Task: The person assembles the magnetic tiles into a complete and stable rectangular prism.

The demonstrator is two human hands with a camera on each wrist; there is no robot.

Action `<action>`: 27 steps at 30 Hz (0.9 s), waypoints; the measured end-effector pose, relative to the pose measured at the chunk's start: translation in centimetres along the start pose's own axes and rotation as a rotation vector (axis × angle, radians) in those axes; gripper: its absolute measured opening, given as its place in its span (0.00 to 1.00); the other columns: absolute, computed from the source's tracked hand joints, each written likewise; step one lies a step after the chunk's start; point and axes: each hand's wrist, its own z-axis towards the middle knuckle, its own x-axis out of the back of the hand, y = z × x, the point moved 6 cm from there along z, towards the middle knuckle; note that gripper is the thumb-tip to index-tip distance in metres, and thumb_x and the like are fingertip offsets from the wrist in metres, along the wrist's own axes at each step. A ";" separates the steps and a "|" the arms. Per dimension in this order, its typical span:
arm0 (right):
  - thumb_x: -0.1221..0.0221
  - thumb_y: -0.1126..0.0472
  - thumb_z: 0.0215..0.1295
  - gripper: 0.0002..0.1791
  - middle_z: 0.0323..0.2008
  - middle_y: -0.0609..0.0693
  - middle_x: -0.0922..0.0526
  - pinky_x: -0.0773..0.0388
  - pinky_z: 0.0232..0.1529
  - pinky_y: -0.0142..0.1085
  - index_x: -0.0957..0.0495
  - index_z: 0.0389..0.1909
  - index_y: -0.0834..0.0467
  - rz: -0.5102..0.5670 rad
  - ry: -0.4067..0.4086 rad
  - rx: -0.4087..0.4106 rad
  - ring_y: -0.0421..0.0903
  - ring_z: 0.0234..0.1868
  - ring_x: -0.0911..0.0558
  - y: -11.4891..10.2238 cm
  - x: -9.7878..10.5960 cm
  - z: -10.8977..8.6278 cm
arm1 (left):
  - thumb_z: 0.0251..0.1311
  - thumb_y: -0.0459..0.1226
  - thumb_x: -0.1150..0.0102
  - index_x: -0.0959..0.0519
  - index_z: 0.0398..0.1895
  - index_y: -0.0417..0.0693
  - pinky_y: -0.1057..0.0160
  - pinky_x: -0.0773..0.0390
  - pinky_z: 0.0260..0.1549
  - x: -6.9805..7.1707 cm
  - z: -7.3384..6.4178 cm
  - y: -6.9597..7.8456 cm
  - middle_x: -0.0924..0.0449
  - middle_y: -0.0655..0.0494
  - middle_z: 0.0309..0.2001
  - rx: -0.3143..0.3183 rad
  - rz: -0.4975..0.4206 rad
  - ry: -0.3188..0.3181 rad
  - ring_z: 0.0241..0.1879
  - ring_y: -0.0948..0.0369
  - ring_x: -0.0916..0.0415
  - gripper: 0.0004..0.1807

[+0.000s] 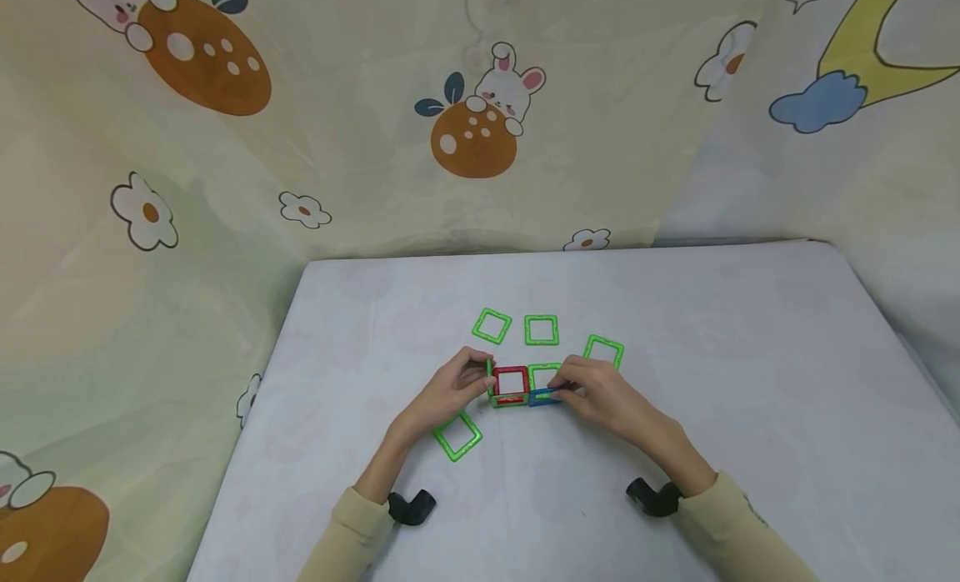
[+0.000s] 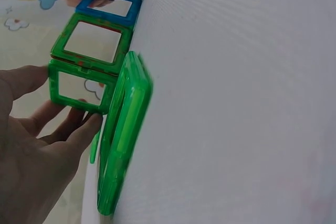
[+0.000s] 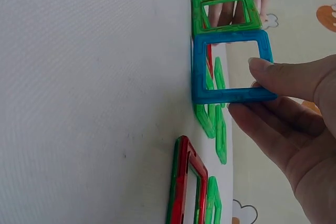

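A small structure of magnetic square frames stands mid-table: a red tile (image 1: 511, 384), a green tile (image 1: 544, 373) and a blue tile (image 1: 545, 396). My left hand (image 1: 480, 380) pinches an upright green tile (image 1: 490, 378) at the structure's left end; in the left wrist view thumb and fingers flank this green tile (image 2: 79, 87). My right hand (image 1: 562, 388) pinches the blue tile (image 3: 231, 66) between thumb and fingers at the right end, standing it upright on the cloth next to a green tile (image 3: 226, 11).
Loose green square frames lie flat on the white tablecloth (image 1: 750, 357): three behind the structure (image 1: 491, 325) (image 1: 542, 329) (image 1: 603, 351) and one under my left wrist (image 1: 457, 436). A cartoon-print curtain (image 1: 465, 148) surrounds the table on three sides.
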 end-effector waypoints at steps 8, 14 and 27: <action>0.25 0.73 0.51 0.10 0.32 0.46 0.15 0.16 0.34 0.30 0.12 0.32 0.59 -0.080 0.027 0.062 0.39 0.33 0.16 -0.5 0.0 -0.3 | 0.73 0.44 0.40 0.31 0.66 0.46 0.52 0.28 0.68 0.0 0.0 0.1 0.30 0.48 0.71 -0.001 -0.006 0.000 0.72 0.52 0.30 0.24; 0.24 0.72 0.50 0.10 0.32 0.46 0.15 0.16 0.35 0.30 0.12 0.32 0.60 -0.110 0.036 0.052 0.39 0.33 0.17 -0.6 0.1 -0.3 | 0.74 0.44 0.41 0.31 0.66 0.47 0.54 0.28 0.68 0.0 -0.1 0.0 0.30 0.49 0.71 -0.001 0.000 0.001 0.72 0.54 0.30 0.23; 0.25 0.73 0.52 0.12 0.36 0.49 0.13 0.14 0.41 0.34 0.14 0.36 0.60 -0.057 0.011 -0.003 0.42 0.38 0.13 -0.1 0.0 -0.5 | 0.74 0.43 0.41 0.32 0.67 0.45 0.55 0.27 0.68 -0.2 -0.2 0.3 0.30 0.46 0.71 -0.018 -0.003 0.007 0.72 0.50 0.30 0.24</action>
